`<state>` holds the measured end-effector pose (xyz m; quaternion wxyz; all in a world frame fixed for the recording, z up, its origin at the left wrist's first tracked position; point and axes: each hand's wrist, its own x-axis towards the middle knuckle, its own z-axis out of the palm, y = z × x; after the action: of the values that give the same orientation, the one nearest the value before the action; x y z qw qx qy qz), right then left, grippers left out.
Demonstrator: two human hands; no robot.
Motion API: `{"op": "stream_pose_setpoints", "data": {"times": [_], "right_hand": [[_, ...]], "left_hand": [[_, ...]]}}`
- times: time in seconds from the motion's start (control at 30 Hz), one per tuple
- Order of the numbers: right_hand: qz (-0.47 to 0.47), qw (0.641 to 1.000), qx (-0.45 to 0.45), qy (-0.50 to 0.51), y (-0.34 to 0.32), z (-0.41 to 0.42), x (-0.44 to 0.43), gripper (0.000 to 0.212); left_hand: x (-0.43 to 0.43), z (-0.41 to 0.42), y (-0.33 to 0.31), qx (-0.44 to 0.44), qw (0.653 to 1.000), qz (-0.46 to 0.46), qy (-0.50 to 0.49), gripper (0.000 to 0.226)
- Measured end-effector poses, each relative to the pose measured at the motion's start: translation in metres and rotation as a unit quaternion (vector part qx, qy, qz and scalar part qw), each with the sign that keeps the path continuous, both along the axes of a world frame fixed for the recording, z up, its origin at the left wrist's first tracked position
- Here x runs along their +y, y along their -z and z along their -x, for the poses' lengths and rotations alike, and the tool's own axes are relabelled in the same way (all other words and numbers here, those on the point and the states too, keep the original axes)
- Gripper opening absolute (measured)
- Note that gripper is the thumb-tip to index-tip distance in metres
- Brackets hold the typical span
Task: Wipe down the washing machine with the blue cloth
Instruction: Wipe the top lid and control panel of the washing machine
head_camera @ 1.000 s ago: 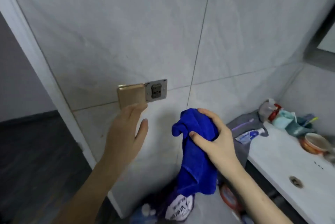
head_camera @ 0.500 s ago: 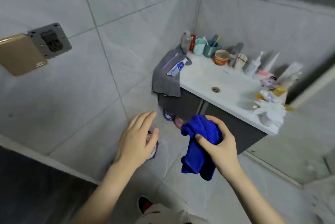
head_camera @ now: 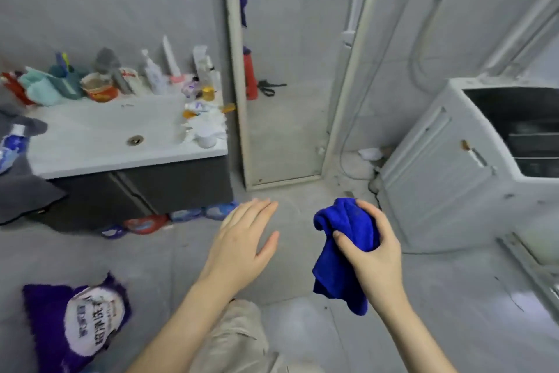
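View has swung off the tiled wall and its socket plate: half a second ago we faced the white sink surface head-on, now it sits far left and the white top-loading washing machine has come into frame at right, dark tub opening visible, standing on the grey floor beside the shower enclosure.

Our hands kept their pose through the turn. Right hand is clamped on the bunched blue microfibre cloth, loose end hanging below the fist. Left hand is spread flat, fingers apart, holding nothing. The two are well apart.

Cloth is near the machine's front corner but not touching it. We judge no wiping is done yet; this is the approach. Purple detergent bag lies on the floor at lower left, out of the way.
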<state>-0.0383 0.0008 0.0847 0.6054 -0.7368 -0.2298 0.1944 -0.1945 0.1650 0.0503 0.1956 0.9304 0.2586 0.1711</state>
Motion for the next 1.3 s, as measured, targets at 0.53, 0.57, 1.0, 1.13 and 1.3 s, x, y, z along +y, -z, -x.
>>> {"op": "stream_pose_setpoints", "data": {"times": [0.53,0.57,1.0,1.13,1.3], "right_hand": [[0.003,0.926,-0.008,0.378,0.007,-0.246,-0.15,0.051],[0.004,0.918,-0.009,0.395,0.004,-0.263,-0.155,0.051],[0.023,0.909,-0.032,0.415,-0.001,-0.476,-0.22,0.052],[0.04,0.927,-0.043,0.37,0.006,-0.56,-0.251,0.052],[0.07,0.954,-0.058,0.285,0.011,-0.677,-0.286,0.056]], "left_hand": [[-0.083,-0.411,0.0,-0.018,0.929,0.007,0.369,0.052],[-0.087,-0.437,-0.004,-0.023,0.923,0.003,0.384,0.052],[-0.142,-0.664,-0.005,-0.04,0.915,0.022,0.4,0.049],[-0.17,-0.717,0.011,-0.028,0.936,0.023,0.35,0.05],[-0.211,-0.781,0.021,-0.017,0.965,0.025,0.259,0.053]]}}
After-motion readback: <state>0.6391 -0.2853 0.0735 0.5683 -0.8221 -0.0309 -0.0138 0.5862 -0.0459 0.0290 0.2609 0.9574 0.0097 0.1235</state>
